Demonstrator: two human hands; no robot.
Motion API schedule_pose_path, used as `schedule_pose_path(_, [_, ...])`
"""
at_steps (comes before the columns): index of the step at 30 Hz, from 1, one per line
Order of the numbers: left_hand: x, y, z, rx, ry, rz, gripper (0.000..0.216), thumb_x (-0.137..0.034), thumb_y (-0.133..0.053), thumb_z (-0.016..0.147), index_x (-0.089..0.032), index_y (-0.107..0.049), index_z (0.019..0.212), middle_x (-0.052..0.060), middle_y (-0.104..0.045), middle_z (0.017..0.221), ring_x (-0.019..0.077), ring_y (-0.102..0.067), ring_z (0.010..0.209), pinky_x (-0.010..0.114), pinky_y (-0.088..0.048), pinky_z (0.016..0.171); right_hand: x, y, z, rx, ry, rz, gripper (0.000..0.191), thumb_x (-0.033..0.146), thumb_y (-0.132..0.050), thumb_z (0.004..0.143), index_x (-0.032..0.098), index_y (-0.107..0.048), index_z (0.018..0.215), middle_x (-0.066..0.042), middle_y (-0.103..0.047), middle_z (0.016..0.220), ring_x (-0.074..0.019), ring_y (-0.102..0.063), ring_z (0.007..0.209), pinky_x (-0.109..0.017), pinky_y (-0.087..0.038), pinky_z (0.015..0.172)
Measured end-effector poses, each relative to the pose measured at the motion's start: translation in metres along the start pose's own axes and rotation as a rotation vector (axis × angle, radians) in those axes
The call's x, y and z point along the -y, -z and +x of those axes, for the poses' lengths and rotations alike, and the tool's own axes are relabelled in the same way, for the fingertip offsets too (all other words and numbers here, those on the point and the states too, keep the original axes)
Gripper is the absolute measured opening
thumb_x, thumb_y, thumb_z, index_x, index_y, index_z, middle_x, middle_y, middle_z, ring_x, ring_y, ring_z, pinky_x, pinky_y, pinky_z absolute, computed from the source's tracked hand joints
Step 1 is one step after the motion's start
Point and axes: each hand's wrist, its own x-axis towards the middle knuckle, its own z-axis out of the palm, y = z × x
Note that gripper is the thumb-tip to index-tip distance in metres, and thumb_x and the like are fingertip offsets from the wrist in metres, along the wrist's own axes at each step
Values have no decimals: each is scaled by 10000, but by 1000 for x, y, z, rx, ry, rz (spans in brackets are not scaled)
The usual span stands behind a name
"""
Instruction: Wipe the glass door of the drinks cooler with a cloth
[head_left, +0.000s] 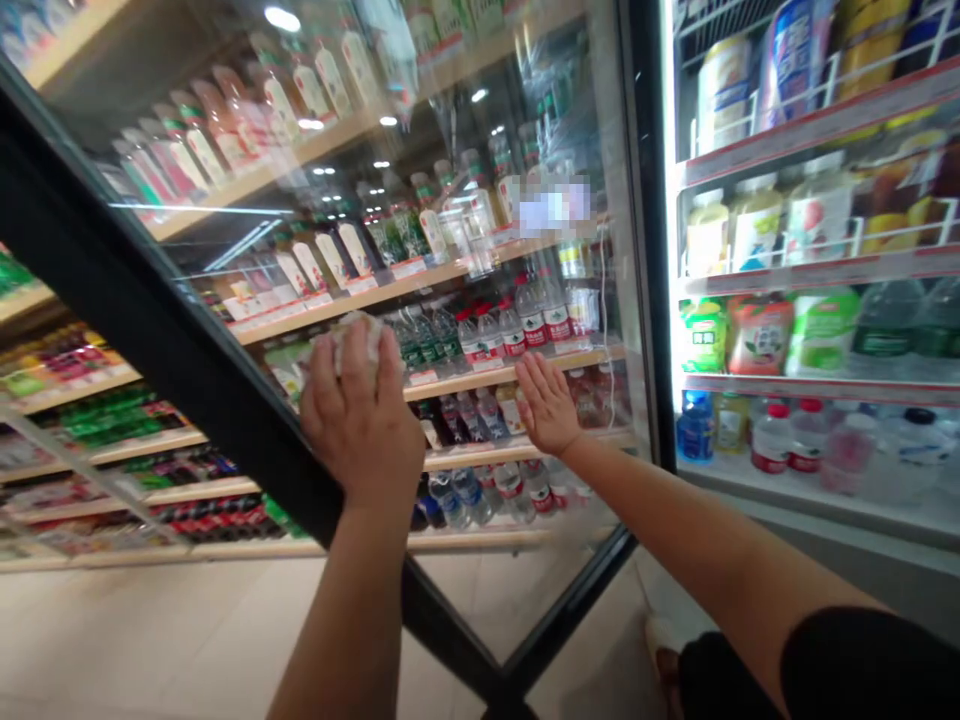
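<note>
A glass door [480,250] in a black frame stands open in front of me, tilted in my view. Against its pane, left of the middle, my left hand [364,400] presses a crumpled whitish cloth [362,330], its fingers curved over it. Most of the cloth is hidden under the hand, so whether it is fabric or tissue I cannot tell. My right hand [547,405] rests on the same glass further right, fingers stretched out and holding nothing.
On the right is a lit fridge [817,390] with several shelves of bottles and cans. Wooden shelves [180,490] of drinks show beyond and through the glass. The door's black frame [187,310] crosses diagonally above a tiled floor [187,630]. A foot [664,650] shows below.
</note>
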Motion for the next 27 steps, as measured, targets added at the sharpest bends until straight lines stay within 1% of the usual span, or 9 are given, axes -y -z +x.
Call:
schedule_pose_path(2, [-9,-3,-19,-1,-56,-10,535,-148,-436,943,-239,-410,1469,30,-352,1573,267,-235,1479,479,-233,1209,0,0,0,-11,3,-1,586,299,-285,1003,142,-207,1563,-118,-342,1590,-212,-139,1531,-448,-200,1215])
schedule_pose_path(4, [-25,-12,-56,10,-247,-74,542,-113,-442,932,-218,-425,1463,40,-450,1512,216,-253,1477,410,-205,1233,0,-1,0,-12,-1,-2,587,304,-279,1005,146,-201,1565,-120,-341,1590,-215,-159,1528,-448,-203,1213])
schedule_pose_path(5, [-32,-17,-73,53,-387,-125,542,-93,-421,933,-224,-433,1458,26,-492,1479,182,-276,1467,366,-203,1235,0,-1,0,-5,-6,-2,588,309,-275,1006,151,-196,1567,-121,-337,1592,-216,-173,1525,-449,-203,1213])
schedule_pose_path(7, [-37,-21,-91,136,-465,-166,525,-102,-415,941,-227,-445,1451,10,-498,1473,159,-296,1458,332,-184,1238,0,-1,0,12,-20,-5,589,322,-264,1007,164,-186,1570,-121,-330,1595,-220,-198,1519,-456,-199,1214])
schedule_pose_path(14, [1,4,-34,47,20,-124,487,-202,-379,964,-272,-450,1441,5,-358,1567,277,-251,1470,532,-220,1193,-1,0,-1,9,-17,-15,596,336,-229,1011,167,-150,1577,-117,-345,1589,-231,-201,1518,-467,-212,1206])
schedule_pose_path(17, [-19,-2,-73,81,-32,-120,517,-172,-399,956,-262,-419,1465,24,-407,1535,223,-219,1487,479,-157,1238,-1,-1,-2,24,-23,-1,598,341,-222,1011,172,-141,1579,-115,-340,1591,-234,-214,1514,-472,-201,1210])
schedule_pose_path(21, [-41,-12,-138,235,-364,-168,534,-135,-423,945,-248,-418,1467,-18,-467,1496,147,-255,1473,340,-136,1257,-3,-1,-3,7,-25,-5,600,353,-215,1015,178,-124,1582,-116,-343,1590,-234,-219,1512,-471,-206,1208])
schedule_pose_path(23, [-32,-9,-136,220,-330,-133,556,-128,-442,939,-267,-401,1476,-15,-463,1498,160,-253,1476,356,-149,1253,-3,-1,-3,13,-26,0,602,361,-207,1016,182,-110,1583,-114,-333,1595,-232,-214,1514,-470,-201,1211])
schedule_pose_path(27, [-4,0,-96,83,-39,-80,614,-112,-477,919,-303,-368,1492,35,-412,1533,238,-212,1492,481,-198,1230,-5,-1,-3,54,-38,8,606,365,-203,1013,178,-111,1582,-106,-291,1614,-237,-187,1521,-481,-175,1222])
